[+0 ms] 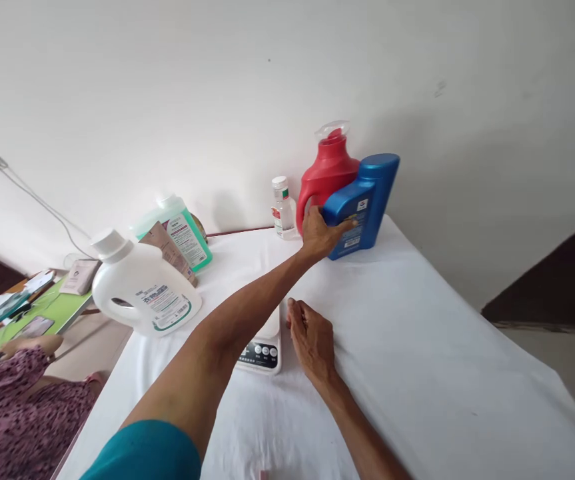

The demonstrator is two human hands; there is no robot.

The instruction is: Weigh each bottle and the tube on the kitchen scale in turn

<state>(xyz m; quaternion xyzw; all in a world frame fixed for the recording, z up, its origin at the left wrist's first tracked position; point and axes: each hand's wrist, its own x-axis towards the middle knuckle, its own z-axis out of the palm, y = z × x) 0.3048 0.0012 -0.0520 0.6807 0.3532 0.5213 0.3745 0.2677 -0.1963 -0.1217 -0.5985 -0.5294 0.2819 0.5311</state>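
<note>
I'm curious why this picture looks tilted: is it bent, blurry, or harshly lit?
Head view: the table edges splay and the wall leans, a wide-lens warp. Light is soft and even; the blue bottle and red bottle cast only faint shadows on the wall. The left hand on the blue bottle looks sharp, no glare.

The small white digital scale (pixel 263 347) is largely hidden by the outstretched left forearm; its button labels cannot be read.

White detergent jug (pixel 140 287) and green bottle (pixel 184 233) at table's left; small clear bottle (pixel 283 210) by wall; red jug (pixel 328 170) beside it
</note>
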